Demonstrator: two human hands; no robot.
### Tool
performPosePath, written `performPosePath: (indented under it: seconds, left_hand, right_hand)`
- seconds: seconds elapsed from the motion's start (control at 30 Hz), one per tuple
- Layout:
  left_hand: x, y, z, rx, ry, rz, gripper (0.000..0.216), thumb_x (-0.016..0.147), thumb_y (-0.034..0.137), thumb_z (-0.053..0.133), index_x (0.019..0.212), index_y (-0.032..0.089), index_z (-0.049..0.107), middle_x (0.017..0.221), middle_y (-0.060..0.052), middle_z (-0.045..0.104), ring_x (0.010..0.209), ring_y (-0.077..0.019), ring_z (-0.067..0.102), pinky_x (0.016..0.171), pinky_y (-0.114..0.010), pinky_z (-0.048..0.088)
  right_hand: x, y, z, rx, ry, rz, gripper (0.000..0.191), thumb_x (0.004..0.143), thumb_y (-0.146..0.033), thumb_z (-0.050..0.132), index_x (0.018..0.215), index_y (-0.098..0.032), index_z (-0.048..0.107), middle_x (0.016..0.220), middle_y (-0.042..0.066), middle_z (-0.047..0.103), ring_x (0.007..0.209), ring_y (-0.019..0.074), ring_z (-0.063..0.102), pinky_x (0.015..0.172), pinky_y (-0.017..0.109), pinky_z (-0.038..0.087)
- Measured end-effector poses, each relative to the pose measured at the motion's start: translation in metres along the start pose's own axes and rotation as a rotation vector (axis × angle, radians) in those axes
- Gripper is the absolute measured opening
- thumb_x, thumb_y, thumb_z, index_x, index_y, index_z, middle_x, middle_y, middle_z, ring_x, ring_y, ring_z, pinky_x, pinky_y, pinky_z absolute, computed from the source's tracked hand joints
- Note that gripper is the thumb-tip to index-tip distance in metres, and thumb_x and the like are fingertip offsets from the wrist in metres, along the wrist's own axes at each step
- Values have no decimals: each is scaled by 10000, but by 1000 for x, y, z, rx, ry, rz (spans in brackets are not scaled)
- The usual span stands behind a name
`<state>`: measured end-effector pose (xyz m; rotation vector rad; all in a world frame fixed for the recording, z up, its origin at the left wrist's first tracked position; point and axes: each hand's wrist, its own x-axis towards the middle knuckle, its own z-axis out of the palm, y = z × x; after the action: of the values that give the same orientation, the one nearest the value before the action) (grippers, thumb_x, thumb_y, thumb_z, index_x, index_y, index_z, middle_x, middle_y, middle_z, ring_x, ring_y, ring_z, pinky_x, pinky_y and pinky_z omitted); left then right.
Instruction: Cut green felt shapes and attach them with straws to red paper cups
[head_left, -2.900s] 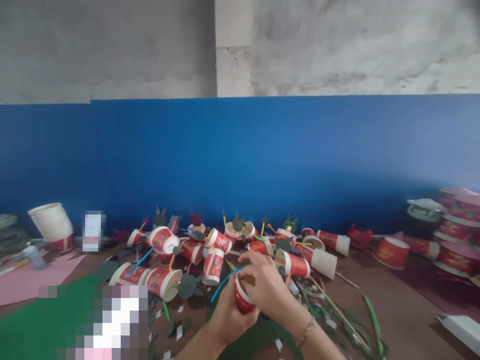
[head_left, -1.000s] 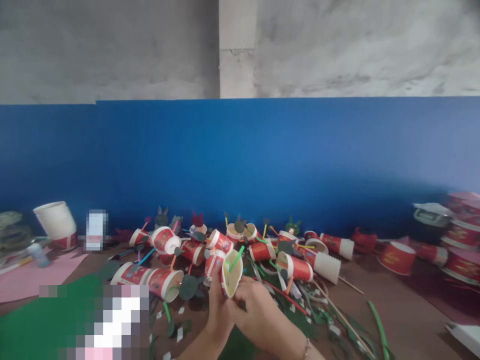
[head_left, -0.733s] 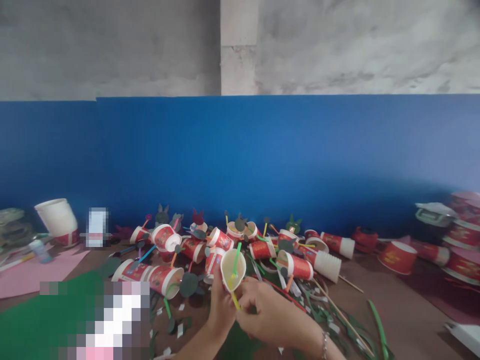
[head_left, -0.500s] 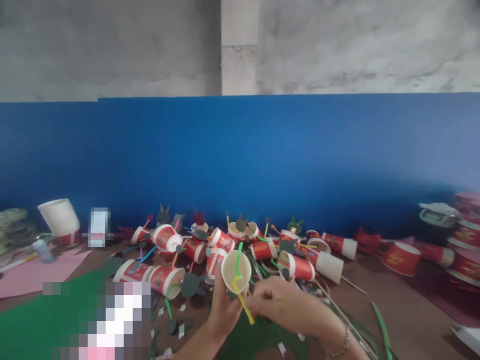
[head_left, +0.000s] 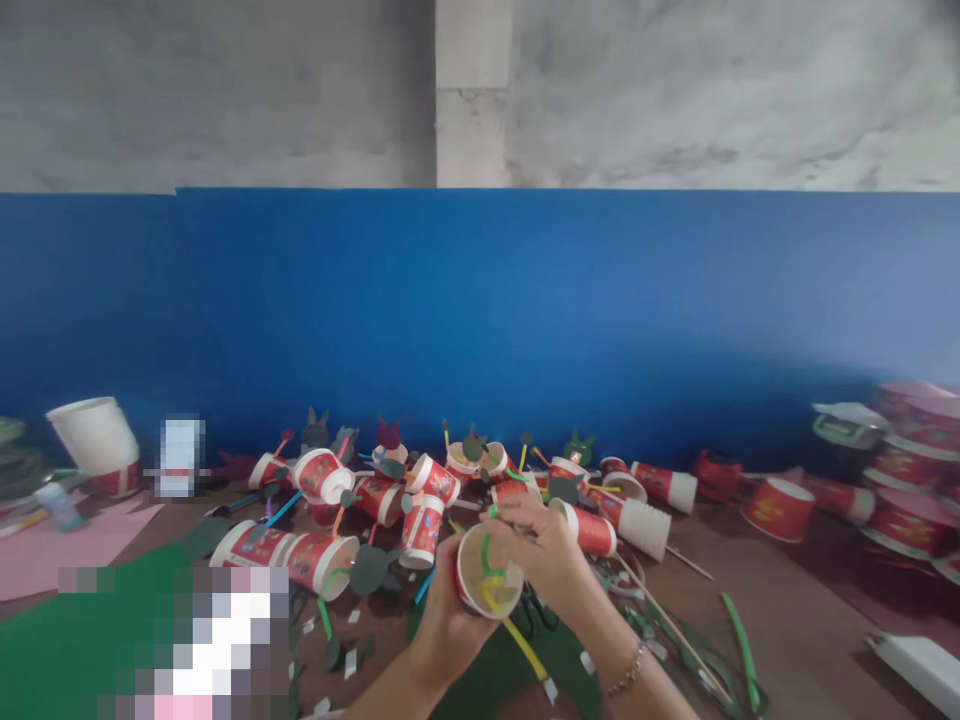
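Observation:
My left hand [head_left: 439,615] is wrapped round a red paper cup [head_left: 469,590], its open mouth tilted towards me. Inside the cup a green drinking straw [head_left: 487,553] crosses a yellow drinking straw [head_left: 529,650], which sticks out over the near rim. A small white piece [head_left: 551,690] shows at the yellow straw's outer end. Over the far right rim my right hand [head_left: 544,550] reaches across, its fingertips closed at the green straw's upper end. Part of the cup's mouth is hidden by those fingers.
Several red paper cups [head_left: 319,565] with straws and dark paper shapes lie behind the cup. Green paper [head_left: 135,620] lies left. To the right are a stack of white-rimmed cups [head_left: 645,528], a wooden stick [head_left: 675,630] and a loose green strip [head_left: 741,645]. A blue wall panel [head_left: 480,310] stands behind.
My right hand has moved from the near yellow straw end up to the far rim and the green straw. The cup has shifted slightly down and right. A white piece now shows on the yellow straw's end.

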<state>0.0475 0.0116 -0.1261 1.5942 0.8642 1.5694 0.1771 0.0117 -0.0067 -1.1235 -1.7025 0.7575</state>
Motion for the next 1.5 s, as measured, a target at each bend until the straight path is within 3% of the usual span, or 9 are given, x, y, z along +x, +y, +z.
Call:
performPosePath:
  seconds: [0.2,0.37,0.5,0.67,0.9,1.1,1.3,1.5]
  left_hand:
    - [4,9,1,-79,-28,-31,599,703,224,696,1221,200,396,1130,-98,584,1017,-254,586,877,-395,483]
    - [1,12,1,-11,-5,-19,528,675,225,716,1144,187,476,1034,-84,617,910,-234,615,810,-368,504]
    - [0,15,0,74,13,12,499,664,207,713,1115,182,502,1013,-75,619,906,-233,609,799,-363,500]
    - [1,17,-3,180,-58,77,496,681,134,668,1135,184,475,1041,-87,602,935,-238,595,820,-365,486]
    - [2,15,-6,294,-87,150,515,700,92,624,1171,194,441,1085,-96,582,992,-247,575,859,-372,466]
    - [2,15,-5,342,-70,209,504,710,107,621,1169,191,430,1090,-105,567,1006,-251,567,861,-375,463]
    - [4,15,-5,312,-49,216,449,727,116,608,1141,194,453,1064,-95,577,991,-244,574,860,-371,467]
    - [1,10,-4,300,-29,199,449,730,171,630,1152,192,477,1103,-124,582,1026,-275,567,863,-397,469]
  right_hand:
    - [-3,-5,-2,-39,-139,112,234,741,-325,609,577,-180,690,1067,66,628,989,232,567,873,327,412]
    - [-6,-2,-1,-272,-111,127,260,744,-272,577,510,-182,646,1090,56,619,987,233,555,845,340,404]
    - [-9,-2,-1,-435,-105,75,228,720,-200,568,504,-184,640,1014,61,629,965,238,553,826,353,396]
    - [-12,-4,2,-565,-65,17,230,703,-133,552,495,-191,629,954,50,637,940,233,546,781,343,388]
    - [-12,-7,4,-647,-58,-6,236,733,-110,514,548,-187,639,976,56,639,918,224,548,763,334,375]
    - [-13,-5,11,-642,0,-20,229,750,-75,484,620,-176,642,1044,69,629,972,244,546,807,360,359]
    - [-16,-8,19,-651,109,-126,263,806,-92,440,640,-178,625,1079,94,607,983,244,527,815,372,348]
    - [-16,-6,20,-697,60,-193,266,809,-58,416,696,-168,630,1110,101,590,1006,235,513,799,352,362]
